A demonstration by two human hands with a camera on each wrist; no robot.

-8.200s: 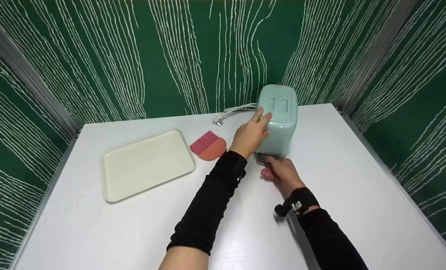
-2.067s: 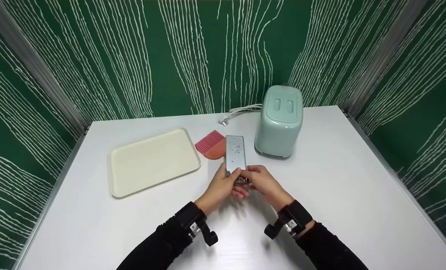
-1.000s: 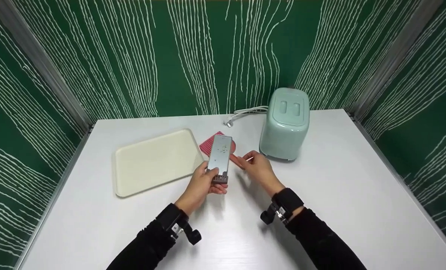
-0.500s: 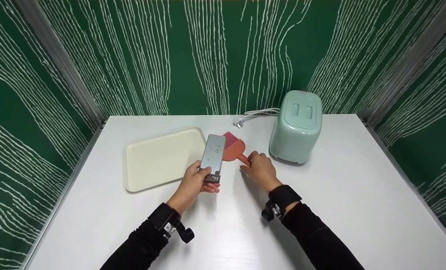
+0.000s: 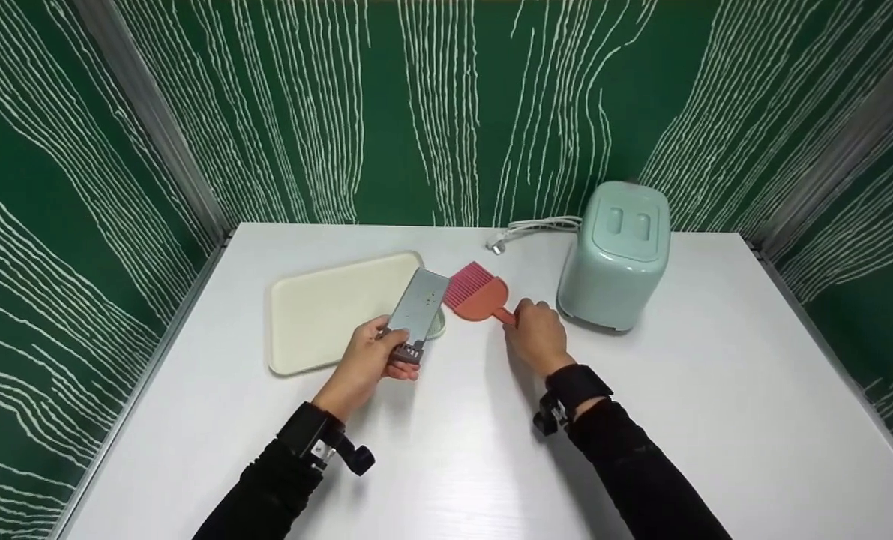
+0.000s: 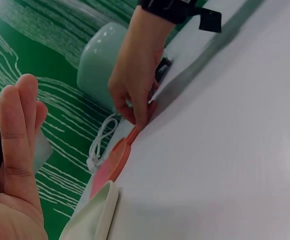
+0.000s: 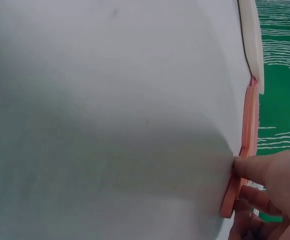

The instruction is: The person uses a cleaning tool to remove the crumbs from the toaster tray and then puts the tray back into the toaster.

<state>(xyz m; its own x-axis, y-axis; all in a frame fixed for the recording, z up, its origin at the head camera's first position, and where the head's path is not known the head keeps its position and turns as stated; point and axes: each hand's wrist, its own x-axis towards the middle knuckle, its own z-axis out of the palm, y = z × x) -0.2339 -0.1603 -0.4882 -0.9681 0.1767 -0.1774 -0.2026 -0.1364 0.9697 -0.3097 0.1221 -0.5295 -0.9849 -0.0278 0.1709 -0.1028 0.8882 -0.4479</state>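
My left hand holds a toaster's crumb tray by its dark slotted end, thumb on top and fingers beneath. The tray is a long silver plate with a few brown crumbs on it, and it overlaps the right edge of the cream serving tray in the head view. My right hand pinches the handle of a small brush, an orange round body with pink bristles. In the right wrist view, thumb and fingers close on the brush handle low over the table.
A mint-green toaster stands at the back right, just beyond my right hand. Its white cord and plug lie behind the brush. Green walls with white lines enclose the white table at the back and sides.
The crumb tray, earlier at the toaster's base and then in both hands, is now in my left hand alone, shifted left over the serving tray. My right hand has taken hold of the brush handle.
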